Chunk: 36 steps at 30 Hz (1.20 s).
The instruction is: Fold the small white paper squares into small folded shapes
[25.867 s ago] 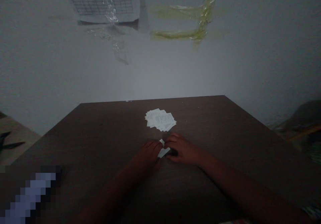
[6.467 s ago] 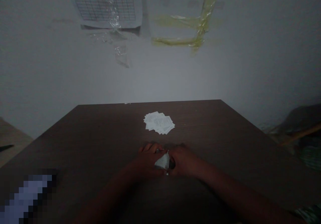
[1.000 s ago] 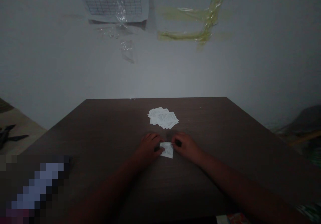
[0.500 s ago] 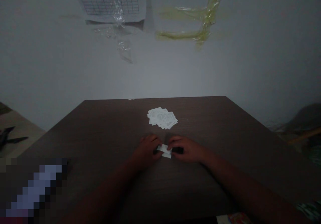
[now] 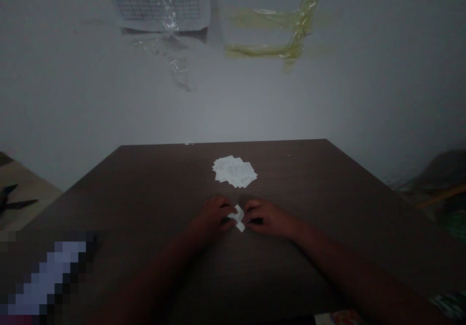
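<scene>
A small white paper slip [image 5: 238,217], partly folded, lies on the dark wooden table [image 5: 145,199] between my two hands. My left hand [image 5: 213,216] pinches its left side with curled fingers. My right hand [image 5: 264,217] grips its right side, fingers pressed together. A little farther back sits a loose pile of white printed paper slips [image 5: 235,171], apart from both hands.
The table's far edge meets a grey wall that carries a taped grid sheet [image 5: 156,0] and yellowish tape strips [image 5: 284,29]. A pixelated patch [image 5: 43,281] covers the near left corner. A dark object [image 5: 14,201] lies on the floor at the left.
Over the last second the flat slip between my hands has been folded smaller and turned; both hands have closed in on it. The pile has not moved.
</scene>
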Each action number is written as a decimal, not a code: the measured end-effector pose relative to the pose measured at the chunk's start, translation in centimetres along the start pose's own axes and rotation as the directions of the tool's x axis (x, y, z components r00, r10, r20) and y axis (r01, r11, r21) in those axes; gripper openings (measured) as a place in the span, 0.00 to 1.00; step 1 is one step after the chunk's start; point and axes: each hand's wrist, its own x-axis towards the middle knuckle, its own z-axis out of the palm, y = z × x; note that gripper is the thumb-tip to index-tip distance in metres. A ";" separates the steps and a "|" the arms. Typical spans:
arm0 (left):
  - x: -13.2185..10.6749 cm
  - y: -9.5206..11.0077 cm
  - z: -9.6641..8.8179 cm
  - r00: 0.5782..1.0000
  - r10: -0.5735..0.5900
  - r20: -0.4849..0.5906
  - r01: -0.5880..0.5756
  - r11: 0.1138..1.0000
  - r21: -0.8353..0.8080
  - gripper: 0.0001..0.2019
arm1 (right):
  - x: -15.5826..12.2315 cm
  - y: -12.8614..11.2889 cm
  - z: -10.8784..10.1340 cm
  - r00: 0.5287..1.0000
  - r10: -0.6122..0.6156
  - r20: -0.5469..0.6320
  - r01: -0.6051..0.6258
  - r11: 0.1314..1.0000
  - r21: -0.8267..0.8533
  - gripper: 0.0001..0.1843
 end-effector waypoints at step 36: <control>-0.4 -2.6 -0.5 0.983 0.177 0.035 -0.173 0.979 -0.107 0.15 | -0.5 0.9 0.4 0.986 -0.168 0.015 0.168 0.963 -0.209 0.09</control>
